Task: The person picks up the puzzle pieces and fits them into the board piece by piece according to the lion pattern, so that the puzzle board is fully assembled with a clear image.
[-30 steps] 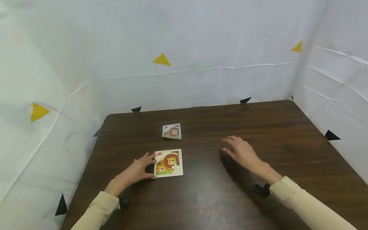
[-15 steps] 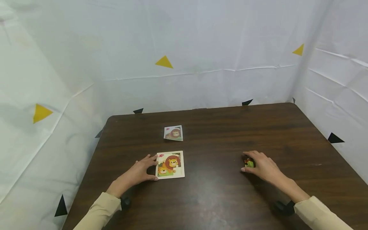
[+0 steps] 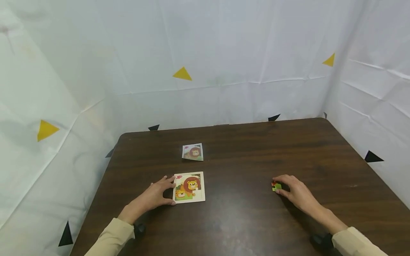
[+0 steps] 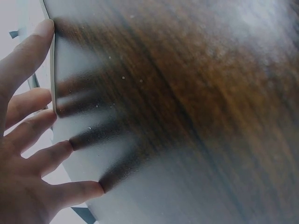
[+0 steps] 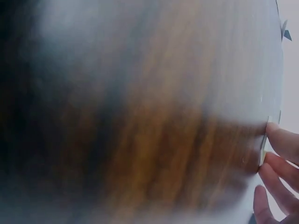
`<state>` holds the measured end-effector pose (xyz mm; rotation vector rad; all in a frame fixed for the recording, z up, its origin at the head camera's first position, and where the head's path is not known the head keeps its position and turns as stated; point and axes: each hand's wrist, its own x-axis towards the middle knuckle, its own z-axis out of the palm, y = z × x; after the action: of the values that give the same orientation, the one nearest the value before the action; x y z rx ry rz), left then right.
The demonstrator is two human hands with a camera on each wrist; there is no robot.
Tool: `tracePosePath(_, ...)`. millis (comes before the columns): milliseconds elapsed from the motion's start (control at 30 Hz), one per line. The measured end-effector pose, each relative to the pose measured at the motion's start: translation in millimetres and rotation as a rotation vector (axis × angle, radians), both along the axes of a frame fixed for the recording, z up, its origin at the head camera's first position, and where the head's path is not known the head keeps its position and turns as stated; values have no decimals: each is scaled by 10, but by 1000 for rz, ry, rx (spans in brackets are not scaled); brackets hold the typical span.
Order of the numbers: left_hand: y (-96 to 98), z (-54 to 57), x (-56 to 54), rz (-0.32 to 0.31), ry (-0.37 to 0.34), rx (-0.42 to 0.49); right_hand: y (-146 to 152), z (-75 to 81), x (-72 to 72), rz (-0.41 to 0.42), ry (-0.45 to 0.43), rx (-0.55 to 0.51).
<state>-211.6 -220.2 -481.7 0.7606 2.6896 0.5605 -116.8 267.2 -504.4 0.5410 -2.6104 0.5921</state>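
A square jigsaw board [image 3: 183, 188] with a lion picture lies on the table in the head view; its lower right part is bare and cream-coloured. My left hand [image 3: 154, 193] rests at the board's left edge, thumb by the near corner and the other fingers spread. In the left wrist view, the thumb [image 4: 28, 56] and two fingertips meet the board's edge, while the others are on the tabletop. Well to the right, my right hand [image 3: 297, 192] pinches a small green and red puzzle piece [image 3: 276, 186] between thumb and fingers, close over the table.
A small picture card [image 3: 193, 152] with the same lion lies behind the board, its near edge slightly raised. The dark wooden table [image 3: 237, 220] ends at white sheeting [image 3: 224, 46] at the back and sides.
My right hand has moved right and towards me, and a puzzle piece has come to be pinched in its fingers. My left hand stays at the board's edge.
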Motion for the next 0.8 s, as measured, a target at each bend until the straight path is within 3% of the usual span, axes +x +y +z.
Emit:
tracePosePath(167, -18, -3, 21, 10, 15, 1, -35, -21, -21, 4, 65, 31)
tracePosePath(467, 91, -55, 10, -39, 19, 18, -83, 13, 25, -15, 146, 58)
tracePosePath(800, -14, -20, 24, -14, 21, 14, -448, 238, -238, 64, 193, -18)
